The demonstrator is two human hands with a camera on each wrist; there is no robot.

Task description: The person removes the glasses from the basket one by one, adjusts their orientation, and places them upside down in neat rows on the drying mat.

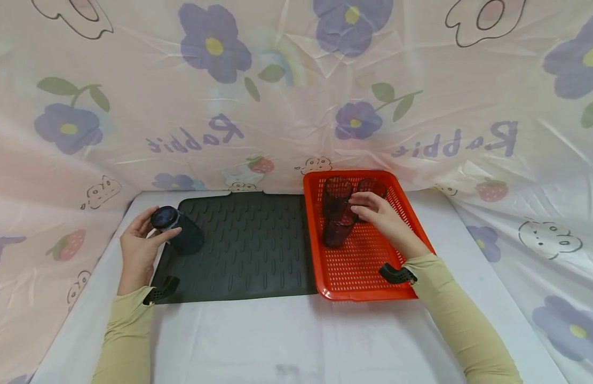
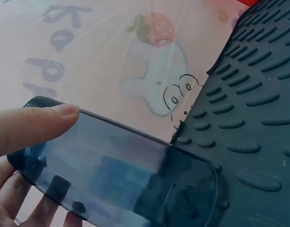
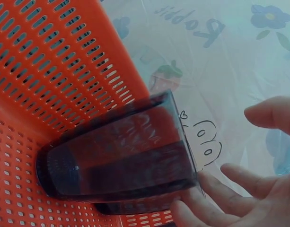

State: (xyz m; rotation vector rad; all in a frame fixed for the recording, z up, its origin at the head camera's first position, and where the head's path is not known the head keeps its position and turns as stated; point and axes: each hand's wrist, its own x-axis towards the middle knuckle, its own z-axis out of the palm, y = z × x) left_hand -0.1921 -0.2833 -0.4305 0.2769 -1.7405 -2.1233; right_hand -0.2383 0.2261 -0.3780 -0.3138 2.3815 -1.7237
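My left hand (image 1: 141, 250) grips a dark tinted drinking glass (image 1: 187, 234) near its thick base, thumb on one side and fingers on the other. That glass is upside down, its rim end down at the left part of the black ridged mat (image 1: 258, 250). My right hand (image 1: 380, 216) is over the basket, thumb and fingers apart. In the right wrist view its fingertips are at the rim of an upright dark glass (image 3: 121, 151), with the thumb away from it. Other dark glasses (image 1: 338, 189) stand close by in the orange basket (image 1: 363, 277).
The perforated basket stands against the mat's right edge. A white table surface (image 1: 229, 341) lies in front of both. Behind and at the sides hangs a printed curtain (image 1: 286, 106) with flowers and rabbits.
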